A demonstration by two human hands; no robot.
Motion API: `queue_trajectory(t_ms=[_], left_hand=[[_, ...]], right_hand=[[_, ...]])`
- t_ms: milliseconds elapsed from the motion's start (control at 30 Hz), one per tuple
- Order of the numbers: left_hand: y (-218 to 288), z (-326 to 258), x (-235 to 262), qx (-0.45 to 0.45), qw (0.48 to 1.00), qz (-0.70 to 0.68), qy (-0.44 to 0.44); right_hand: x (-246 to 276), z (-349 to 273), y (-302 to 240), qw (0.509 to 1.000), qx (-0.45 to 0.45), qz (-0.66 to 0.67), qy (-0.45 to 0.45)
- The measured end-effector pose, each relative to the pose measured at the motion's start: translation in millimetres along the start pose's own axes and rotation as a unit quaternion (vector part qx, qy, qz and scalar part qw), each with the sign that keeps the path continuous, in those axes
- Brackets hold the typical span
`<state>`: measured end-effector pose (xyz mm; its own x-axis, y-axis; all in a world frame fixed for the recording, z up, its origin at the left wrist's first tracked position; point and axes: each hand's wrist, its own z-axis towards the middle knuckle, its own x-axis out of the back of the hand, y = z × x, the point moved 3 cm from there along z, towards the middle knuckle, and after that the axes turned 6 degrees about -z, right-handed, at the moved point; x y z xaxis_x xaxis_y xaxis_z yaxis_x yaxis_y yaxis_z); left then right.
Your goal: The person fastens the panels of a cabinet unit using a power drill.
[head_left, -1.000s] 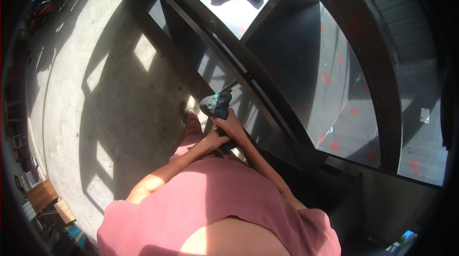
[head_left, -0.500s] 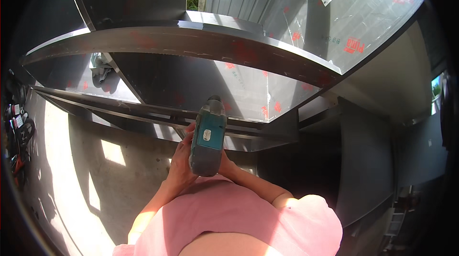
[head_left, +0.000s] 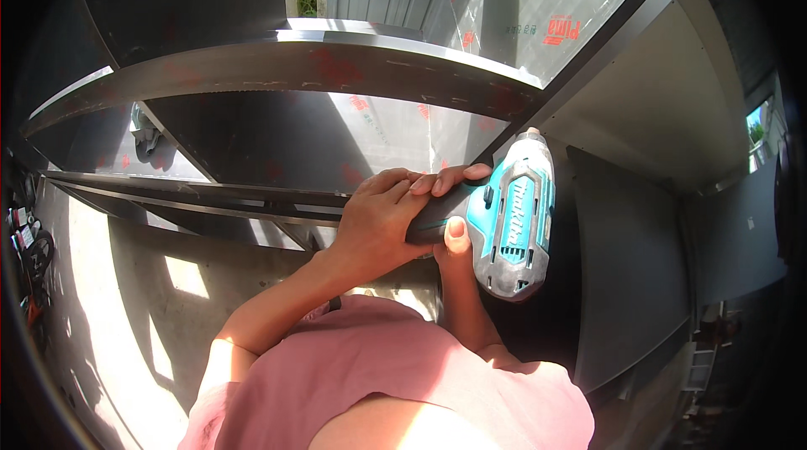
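Gripping a teal and grey cordless driver (head_left: pixel 510 219), both hands are clenched on its black handle: the left hand (head_left: pixel 378 219) wraps it from the near side with fingers over the top, the right hand (head_left: pixel 454 236) sits underneath, mostly hidden, only thumb and fingertips showing. The tool sits just past the knuckles, body to the right of the grip, nose pointing up and away toward a dark metal frame bar (head_left: pixel 588 59).

- Nose tip meets or nearly meets the bar; cannot tell whether a bit is seated on a fastener, since the contact point is too small to see.
- Risk: bit skating off. Cause would be the tool held at an angle to the bar, with the push coming from below the handle.
- Risk: scratching the film-covered panel (head_left: pixel 395 126) just above the grip if the tip slips leftward.
- Risk: twist in the wrists. Both hands crowd one short handle, so a sudden bind would turn it against them.
- Hard sunlight and deep shadow around the nose make the tip hard to judge.
- Curved steel beam (head_left: pixel 336 63) beyond the grip, not touched.
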<state>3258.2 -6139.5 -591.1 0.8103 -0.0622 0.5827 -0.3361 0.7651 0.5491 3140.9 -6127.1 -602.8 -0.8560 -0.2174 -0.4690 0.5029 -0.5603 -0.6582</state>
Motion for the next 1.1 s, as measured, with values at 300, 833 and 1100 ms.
queue_trajectory(t_ms=[300,833,1100], left_hand=[[6,-1,-11,0.028,1.0,0.004,0.011],[-13,-24,-55,-0.01,0.989,-0.082,-0.123],[-13,-33,-134,0.047,0.925,-0.125,-0.355]], right_hand=[[11,3,-7,0.999,-0.003,-0.02,-0.033],[23,-51,-18,0.984,-0.092,-0.134,0.079],[99,-128,-17,0.927,-0.185,-0.141,0.293]])
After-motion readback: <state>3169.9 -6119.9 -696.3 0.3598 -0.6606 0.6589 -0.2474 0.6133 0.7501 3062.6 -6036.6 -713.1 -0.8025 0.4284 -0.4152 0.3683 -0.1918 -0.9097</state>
